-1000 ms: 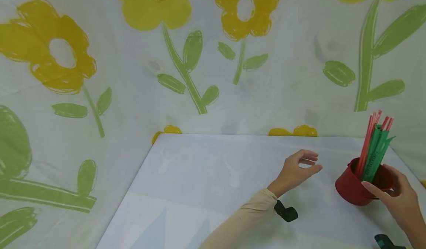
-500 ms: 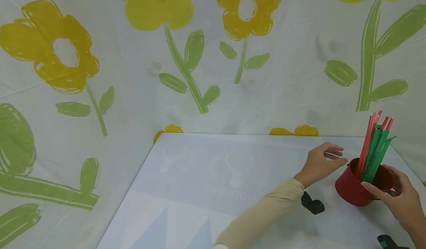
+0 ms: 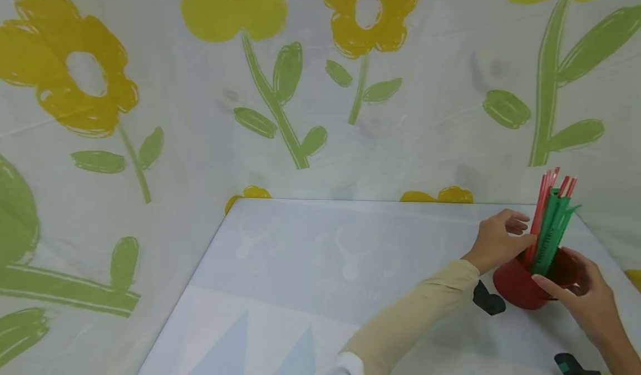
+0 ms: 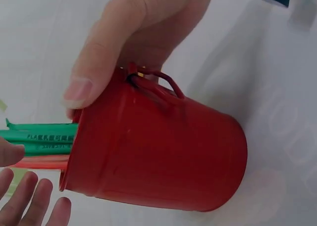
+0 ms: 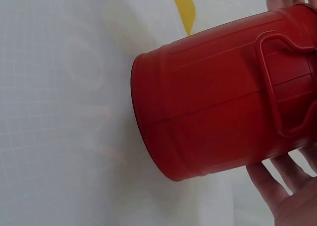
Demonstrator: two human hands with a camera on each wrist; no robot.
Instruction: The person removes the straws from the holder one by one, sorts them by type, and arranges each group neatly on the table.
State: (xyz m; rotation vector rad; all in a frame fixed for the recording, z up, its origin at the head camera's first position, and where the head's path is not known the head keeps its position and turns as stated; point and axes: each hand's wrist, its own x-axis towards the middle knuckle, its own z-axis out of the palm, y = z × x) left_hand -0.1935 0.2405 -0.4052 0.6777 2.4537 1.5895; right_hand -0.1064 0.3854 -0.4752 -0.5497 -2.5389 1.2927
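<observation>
A red metal pail (image 3: 521,286) stands on the table at the right in the head view, with a wire handle on its side (image 5: 270,82). Several green straws (image 3: 551,233) and red straws (image 3: 540,211) lean upright out of it. My right hand (image 3: 588,300) grips the pail's rim from the right; in the left wrist view its thumb (image 4: 89,72) lies over the rim. At the pail's other side is my left hand (image 3: 503,241), thumb beside the straws and fingers spread apart from it. Whether that thumb touches a straw is unclear.
The white table (image 3: 290,252) has pale blue printed shapes. Behind it hangs a cloth (image 3: 430,141) with yellow flowers and green leaves. Small black devices sit at the left wrist (image 3: 488,300) and the right wrist (image 3: 576,364).
My left hand has moved right across the table until its thumb is beside the straws. The right hand still holds the pail's rim, and the pail stays put; the view shifted slightly.
</observation>
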